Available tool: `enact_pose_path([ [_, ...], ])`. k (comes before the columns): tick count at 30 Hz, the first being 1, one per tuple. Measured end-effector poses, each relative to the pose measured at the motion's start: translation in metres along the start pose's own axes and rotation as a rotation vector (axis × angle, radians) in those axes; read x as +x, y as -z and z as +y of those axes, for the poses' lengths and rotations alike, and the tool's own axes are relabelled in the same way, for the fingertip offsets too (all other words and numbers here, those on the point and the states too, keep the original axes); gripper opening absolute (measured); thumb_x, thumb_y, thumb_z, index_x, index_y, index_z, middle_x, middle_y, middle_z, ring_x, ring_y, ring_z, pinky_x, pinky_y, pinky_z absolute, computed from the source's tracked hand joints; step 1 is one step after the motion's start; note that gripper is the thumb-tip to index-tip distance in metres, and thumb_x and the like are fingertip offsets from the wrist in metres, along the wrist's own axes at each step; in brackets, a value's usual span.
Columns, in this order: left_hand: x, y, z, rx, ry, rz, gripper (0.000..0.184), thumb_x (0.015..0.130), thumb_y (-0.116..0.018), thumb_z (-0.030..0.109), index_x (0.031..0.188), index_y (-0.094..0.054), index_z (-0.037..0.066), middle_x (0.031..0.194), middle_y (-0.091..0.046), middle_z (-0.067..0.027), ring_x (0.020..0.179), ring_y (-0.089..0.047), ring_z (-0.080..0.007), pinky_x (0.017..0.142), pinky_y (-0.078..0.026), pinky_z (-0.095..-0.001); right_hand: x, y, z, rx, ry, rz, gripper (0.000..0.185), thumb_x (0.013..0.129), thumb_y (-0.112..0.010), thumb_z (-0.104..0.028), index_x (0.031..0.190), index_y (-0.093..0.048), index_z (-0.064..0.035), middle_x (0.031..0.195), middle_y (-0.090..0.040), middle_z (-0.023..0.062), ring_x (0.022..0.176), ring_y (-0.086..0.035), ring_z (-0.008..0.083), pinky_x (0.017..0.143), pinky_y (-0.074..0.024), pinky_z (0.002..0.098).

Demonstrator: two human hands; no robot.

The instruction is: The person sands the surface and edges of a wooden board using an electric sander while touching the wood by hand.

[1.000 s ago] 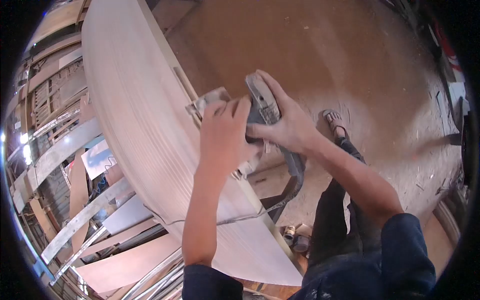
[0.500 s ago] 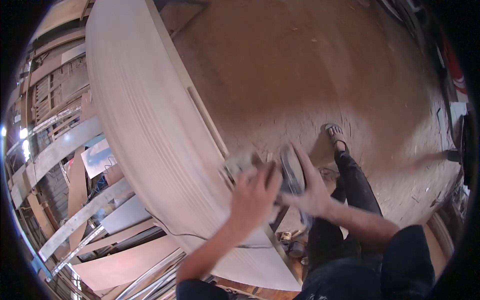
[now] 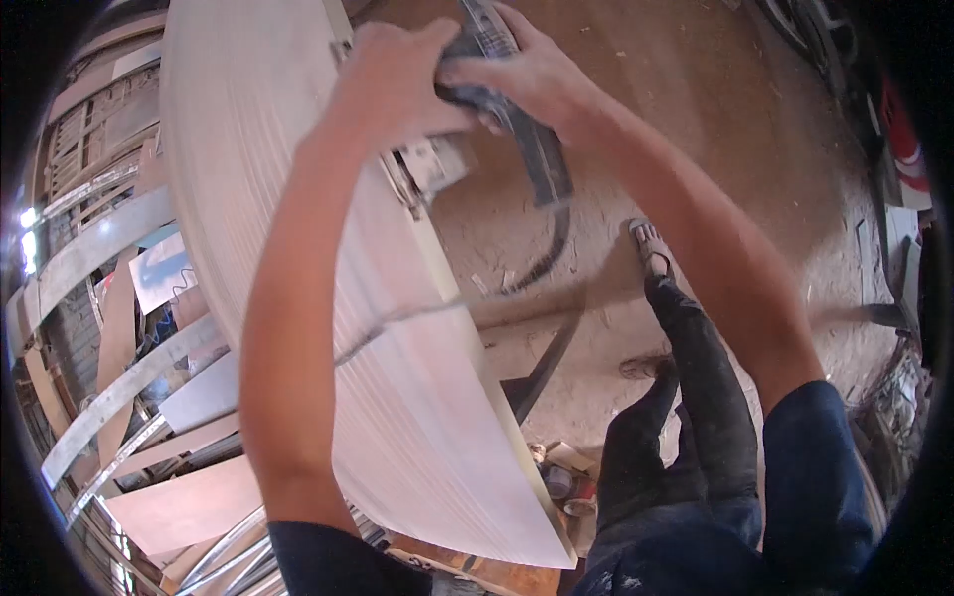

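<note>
A dark, dusty power tool (image 3: 537,149) with a cord (image 3: 427,307) is held at the edge of a long, pale curved panel (image 3: 407,417). My right hand (image 3: 522,70) is wrapped round its handle at the top of the view. My left hand (image 3: 397,84) is closed over the tool's front part, above the panel's edge. The tool's pale metal base (image 3: 429,167) shows below my left hand, against the edge strip. The cord trails from the handle across the panel. My left fingertips are partly hidden.
Wooden strips and boards (image 3: 189,497) lie to the left of the panel. Cans (image 3: 561,484) stand on the floor near its lower end. My sandalled foot (image 3: 651,248) is on the dusty floor (image 3: 636,119). Dark objects line the right side.
Both hands and the tool first came down along the panel's edge, then moved far up it. The cord now stretches higher across the panel. My hold on the tool stays.
</note>
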State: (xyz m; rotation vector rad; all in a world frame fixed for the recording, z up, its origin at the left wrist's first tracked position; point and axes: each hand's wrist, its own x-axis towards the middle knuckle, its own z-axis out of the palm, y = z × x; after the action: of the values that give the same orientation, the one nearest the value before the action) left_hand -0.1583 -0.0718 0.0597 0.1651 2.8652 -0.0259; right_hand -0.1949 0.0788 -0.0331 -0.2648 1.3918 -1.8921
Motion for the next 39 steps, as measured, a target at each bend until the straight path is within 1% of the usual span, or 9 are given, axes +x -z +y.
enact_pose_path([
  [6, -0.123, -0.029, 0.092, -0.100, -0.040, -0.127, 0.086, 0.054, -0.089, 0.030, 0.130, -0.054, 0.006, 0.119, -0.065, -0.0181, 0.118, -0.055, -0.0361, 0.105, -0.039, -0.0453, -0.151, -0.017, 0.048, -0.149, 0.036, 0.164, 0.107, 0.066, -0.085, -0.035, 0.154, -0.033, -0.0046, 0.130, -0.062, 0.0187, 0.108, -0.064, 0.0255, 0.094, -0.0517, 0.0360],
  [11, -0.240, -0.047, 0.184, -0.215, -0.063, -0.115, 0.084, 0.056, -0.090, 0.032, 0.127, -0.054, 0.007, 0.122, -0.063, -0.0136, 0.117, -0.056, -0.0308, 0.104, -0.039, -0.0445, -0.298, -0.034, 0.059, -0.257, -0.129, 0.115, 0.116, 0.066, -0.086, -0.034, 0.159, -0.021, -0.0079, 0.146, -0.049, 0.0216, 0.133, -0.049, 0.0302, 0.112, -0.0383, 0.0394],
  [14, -0.312, -0.063, 0.244, -0.270, -0.057, -0.097, 0.070, 0.066, -0.084, 0.026, 0.126, -0.053, 0.005, 0.121, -0.062, -0.0140, 0.114, -0.056, -0.0280, 0.101, -0.041, -0.0405, -0.387, -0.041, 0.089, -0.291, -0.114, 0.087, 0.121, 0.065, -0.088, -0.032, 0.160, -0.017, -0.0093, 0.149, -0.044, 0.0212, 0.138, -0.044, 0.0306, 0.114, -0.0363, 0.0405],
  [17, -0.388, -0.090, 0.304, -0.288, -0.043, -0.098, 0.078, 0.060, -0.085, 0.029, 0.128, -0.054, 0.005, 0.125, -0.061, -0.0135, 0.116, -0.056, -0.0314, 0.103, -0.040, -0.0425, -0.480, -0.050, 0.111, -0.347, -0.227, 0.044, 0.128, 0.062, -0.091, -0.031, 0.161, -0.012, -0.0096, 0.150, -0.042, 0.0209, 0.139, -0.044, 0.0307, 0.115, -0.0356, 0.0418],
  [23, -0.499, -0.093, 0.376, -0.438, -0.176, -0.280, 0.073, 0.072, -0.077, 0.029, 0.136, -0.053, 0.005, 0.139, -0.056, -0.0161, 0.124, -0.054, -0.0270, 0.104, -0.042, -0.0403, -0.624, -0.060, 0.146, -0.301, -0.324, -0.026, 0.131, 0.064, -0.093, -0.033, 0.159, -0.007, -0.0014, 0.143, -0.049, 0.0236, 0.133, -0.050, 0.0306, 0.112, -0.0384, 0.0425],
  [26, -0.495, -0.074, 0.326, -0.776, -0.360, -0.011, 0.052, 0.085, -0.072, 0.035, 0.125, -0.063, 0.004, 0.139, -0.060, -0.0123, 0.126, -0.057, -0.0230, 0.107, -0.041, -0.0346, -0.633, -0.064, 0.138, -0.257, -0.345, -0.005, 0.130, 0.067, -0.094, -0.034, 0.157, -0.009, 0.0027, 0.133, -0.058, 0.0230, 0.124, -0.059, 0.0290, 0.108, -0.0434, 0.0406],
  [29, -0.461, -0.089, 0.211, -0.585, 0.063, 0.355, 0.054, 0.095, -0.064, 0.035, 0.139, -0.054, 0.003, 0.144, -0.056, -0.0160, 0.132, -0.053, -0.0355, 0.111, -0.032, -0.0540, -0.610, -0.067, 0.121, -0.204, -0.355, 0.023, 0.127, 0.069, -0.094, -0.035, 0.157, -0.010, 0.0030, 0.127, -0.062, 0.0219, 0.117, -0.064, 0.0270, 0.103, -0.0471, 0.0383],
  [32, -0.372, -0.107, 0.108, -0.418, 0.515, 0.374, 0.060, 0.104, -0.049, 0.030, 0.153, -0.034, 0.000, 0.161, -0.034, -0.0170, 0.151, -0.024, -0.0373, 0.123, -0.016, -0.0518, -0.557, -0.060, 0.106, -0.299, -0.304, -0.017, 0.126, 0.068, -0.094, -0.033, 0.157, -0.012, 0.0025, 0.125, -0.063, 0.0210, 0.115, -0.064, 0.0266, 0.102, -0.0473, 0.0376],
  [39, -0.322, -0.119, 0.078, -0.245, 0.556, 0.323, 0.063, 0.107, -0.029, 0.044, 0.157, -0.030, 0.006, 0.165, -0.025, -0.0137, 0.154, -0.016, -0.0368, 0.124, -0.009, -0.0527, -0.424, -0.050, 0.080, -0.397, -0.150, 0.016, 0.123, 0.069, -0.093, -0.032, 0.158, -0.013, -0.0012, 0.136, -0.053, 0.0219, 0.127, -0.054, 0.0262, 0.109, -0.0404, 0.0386],
])
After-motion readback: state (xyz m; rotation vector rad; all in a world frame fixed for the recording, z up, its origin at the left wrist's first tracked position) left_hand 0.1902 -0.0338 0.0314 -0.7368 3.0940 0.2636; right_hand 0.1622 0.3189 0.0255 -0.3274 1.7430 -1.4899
